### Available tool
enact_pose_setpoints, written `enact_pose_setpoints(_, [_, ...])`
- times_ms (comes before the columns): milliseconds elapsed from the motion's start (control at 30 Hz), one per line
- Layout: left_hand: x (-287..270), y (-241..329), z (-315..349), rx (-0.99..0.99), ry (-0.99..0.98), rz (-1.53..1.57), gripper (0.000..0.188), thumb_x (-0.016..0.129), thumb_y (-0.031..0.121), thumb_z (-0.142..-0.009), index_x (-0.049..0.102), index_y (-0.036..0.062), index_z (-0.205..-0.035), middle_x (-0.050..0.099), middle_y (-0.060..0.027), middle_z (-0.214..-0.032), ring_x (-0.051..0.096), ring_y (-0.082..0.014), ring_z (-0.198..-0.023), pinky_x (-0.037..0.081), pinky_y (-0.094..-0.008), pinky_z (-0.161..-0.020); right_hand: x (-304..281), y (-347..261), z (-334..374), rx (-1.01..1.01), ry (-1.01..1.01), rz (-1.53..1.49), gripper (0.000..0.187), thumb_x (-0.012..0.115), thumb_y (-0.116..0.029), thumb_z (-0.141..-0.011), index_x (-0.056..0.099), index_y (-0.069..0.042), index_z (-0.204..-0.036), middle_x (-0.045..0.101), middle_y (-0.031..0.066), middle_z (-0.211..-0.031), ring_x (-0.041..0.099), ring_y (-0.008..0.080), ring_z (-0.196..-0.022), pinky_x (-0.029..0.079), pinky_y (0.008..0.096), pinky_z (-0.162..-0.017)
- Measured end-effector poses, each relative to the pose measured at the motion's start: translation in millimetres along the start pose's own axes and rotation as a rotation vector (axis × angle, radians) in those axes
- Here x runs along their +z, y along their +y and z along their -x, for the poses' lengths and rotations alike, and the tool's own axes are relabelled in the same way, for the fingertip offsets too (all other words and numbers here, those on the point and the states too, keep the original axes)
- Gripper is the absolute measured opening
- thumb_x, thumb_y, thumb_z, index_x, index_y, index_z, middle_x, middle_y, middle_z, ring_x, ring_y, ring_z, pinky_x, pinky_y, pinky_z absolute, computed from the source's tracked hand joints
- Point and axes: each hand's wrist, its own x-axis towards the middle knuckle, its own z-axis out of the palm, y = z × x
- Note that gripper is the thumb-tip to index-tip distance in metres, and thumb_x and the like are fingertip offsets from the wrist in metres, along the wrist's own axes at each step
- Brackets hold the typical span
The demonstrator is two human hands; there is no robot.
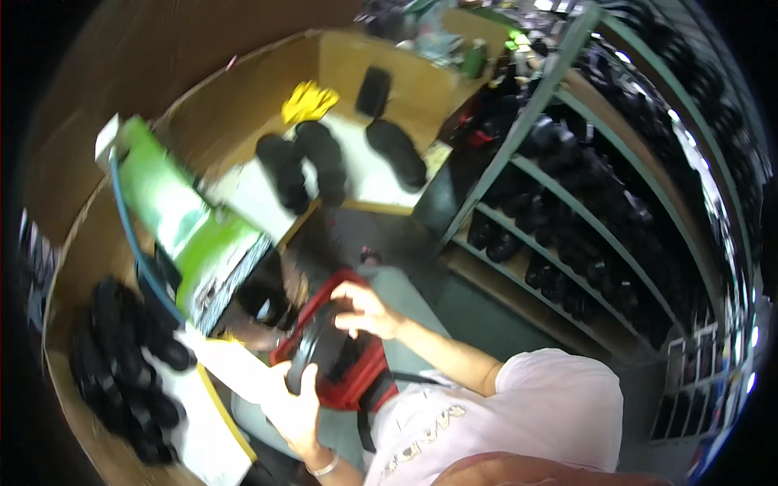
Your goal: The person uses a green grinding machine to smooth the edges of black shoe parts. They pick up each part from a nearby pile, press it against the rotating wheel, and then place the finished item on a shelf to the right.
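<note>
A black shoe [328, 336], somewhat blurred, is held between my two hands above my lap. My left hand [296, 409] is closed around its near left end, thumb pointing up. On the far right side, my right hand [365, 312] grips it with bent fingers. Beneath the shoe, a red and black item [369, 368] lies across my lap; its kind is unclear. Just left of the shoe stands a green machine [190, 219] with a blue hose [130, 219] along its side.
Several black shoes [121, 364] are piled at the left on a white-topped bench [207, 421]. More black soles or shoes [324, 158] and a yellow glove or cloth [309, 102] lie ahead, inside a cardboard surround [243, 89]. On the right, a green rack [559, 174] carries rows of black shoes.
</note>
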Motion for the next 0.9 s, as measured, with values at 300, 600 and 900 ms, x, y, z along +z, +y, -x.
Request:
enact_pose_setpoints(300, [-15.8,-2.0,-1.5,-0.194,-0.057,0.178,0.029,0.085,0.016,-0.069,0.067,0.0027,-0.089,0.068,-0.0079,-0.078,0.064,-0.0185,-0.069,0.05,-0.0296,-0.068,9.0,16.9,-2.1,-0.02,0.091,-0.037,0.041,0.07,0.0,-0.083,0.053,0.002,-0.121,0.062,0.0081,-0.103,0.062,0.0119,-0.08,0.054,0.0245,-0.055])
enact_pose_setpoints(600, [-8.4,15.6,-35.1,-0.095,-0.024,0.219,0.029,0.086,0.016,-0.069,0.064,0.0025,-0.083,0.061,-0.0043,-0.071,0.058,-0.0155,-0.066,0.048,-0.0288,-0.066,-3.8,10.7,-7.8,-0.072,0.19,-0.142,0.044,0.072,0.0,-0.081,0.052,0.001,-0.12,0.063,0.0089,-0.101,0.063,0.0137,-0.081,0.054,0.0255,-0.053])
enact_pose_setpoints(900, [-25.9,-35.2,-8.8,-0.204,-0.168,0.316,0.022,0.077,0.007,-0.071,0.065,-0.0019,-0.087,0.067,-0.0123,-0.079,0.064,-0.0221,-0.07,0.049,-0.0287,-0.068,30.3,4.1,-10.4,-0.059,0.121,-0.073,0.038,0.075,0.003,-0.077,0.053,0.003,-0.108,0.063,0.0109,-0.093,0.063,0.0132,-0.073,0.051,0.0235,-0.049])
